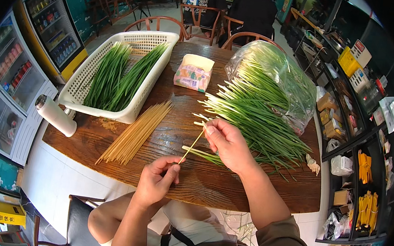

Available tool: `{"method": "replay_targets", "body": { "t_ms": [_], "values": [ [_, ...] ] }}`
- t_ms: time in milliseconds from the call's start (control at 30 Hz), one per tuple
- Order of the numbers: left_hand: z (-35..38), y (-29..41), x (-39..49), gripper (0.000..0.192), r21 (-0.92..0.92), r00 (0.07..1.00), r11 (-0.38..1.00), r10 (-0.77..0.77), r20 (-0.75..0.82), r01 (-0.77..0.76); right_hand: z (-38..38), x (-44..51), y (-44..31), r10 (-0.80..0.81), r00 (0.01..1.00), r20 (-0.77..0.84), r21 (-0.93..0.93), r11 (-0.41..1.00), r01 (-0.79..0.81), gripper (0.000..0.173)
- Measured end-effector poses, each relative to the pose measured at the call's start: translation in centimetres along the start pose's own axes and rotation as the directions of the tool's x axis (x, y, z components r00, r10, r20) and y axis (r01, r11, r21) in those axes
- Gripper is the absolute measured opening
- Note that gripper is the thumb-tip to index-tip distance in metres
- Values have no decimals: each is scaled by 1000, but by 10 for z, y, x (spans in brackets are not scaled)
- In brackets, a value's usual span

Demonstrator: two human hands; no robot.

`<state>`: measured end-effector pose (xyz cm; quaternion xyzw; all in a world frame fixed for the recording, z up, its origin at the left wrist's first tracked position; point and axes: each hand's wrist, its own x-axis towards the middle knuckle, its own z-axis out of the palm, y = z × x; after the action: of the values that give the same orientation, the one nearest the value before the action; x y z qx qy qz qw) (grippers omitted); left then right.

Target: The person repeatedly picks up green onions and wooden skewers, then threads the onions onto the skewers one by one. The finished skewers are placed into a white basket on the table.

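My left hand [159, 179] pinches the lower end of a thin bamboo skewer [191, 147] over the table's near edge. The skewer slants up to the fingers of my right hand [228, 144], which close around its upper end beside a pale stem tip; what else lies inside those fingers is hidden. Just below my right hand, a few loose garlic chives [199, 152] lie on the wood. Behind it spreads a large pile of chives [255, 110], white ends to the left, partly inside a clear plastic bag [293, 86]. To the left rests a bundle of bamboo skewers [137, 131].
A white perforated plastic basket [151, 83] holds chives laid in two groups. Near it are a leaning white bottle [55, 114] and a tissue pack [193, 74] on the wooden table [191, 186]. Shelving [347, 166] stands right, fridges [55, 20] left. Two people sit beyond.
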<state>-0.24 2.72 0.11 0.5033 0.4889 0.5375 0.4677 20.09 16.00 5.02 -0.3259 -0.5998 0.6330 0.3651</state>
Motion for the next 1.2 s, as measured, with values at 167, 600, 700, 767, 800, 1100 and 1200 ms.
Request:
{"method": "replay_targets", "body": {
  "t_ms": [167, 600, 700, 767, 800, 1100, 1200],
  "values": [
    [1, 1, 0, 22, -33, 1000, 999, 10, 4, -10, 4, -1, -2, -57, 997, -43, -17, 998, 56, 15],
    [1, -1, 1, 21, -45, 1000, 999, 23, 3, -22, 3, -1, 1, -70, 996, -62, -42, 997, 67, 12],
    [2, -1, 0, 23, -76, 1000, 997, -8, -16, 7, 5, 0, 3, -82, 993, -82, 14, 996, 83, 12],
    [2, -1, 0, 23, -85, 1000, 996, 8, -7, -8, 6, 0, 3, -93, 992, -82, 11, 996, 94, 13],
    [2, -1, 0, 23, -77, 1000, 997, 2, -8, -3, 6, 0, 2, -95, 992, -81, 0, 995, 96, 13],
    [1, 1, -1, 22, -31, 1000, 999, 10, -7, -10, 0, -4, -6, -101, 994, -41, -113, 989, 96, 13],
    [2, 0, -1, 22, -35, 1000, 999, 9, -8, -9, 0, -5, -7, -72, 997, -9, -134, 989, 70, 14]
  ]
}}
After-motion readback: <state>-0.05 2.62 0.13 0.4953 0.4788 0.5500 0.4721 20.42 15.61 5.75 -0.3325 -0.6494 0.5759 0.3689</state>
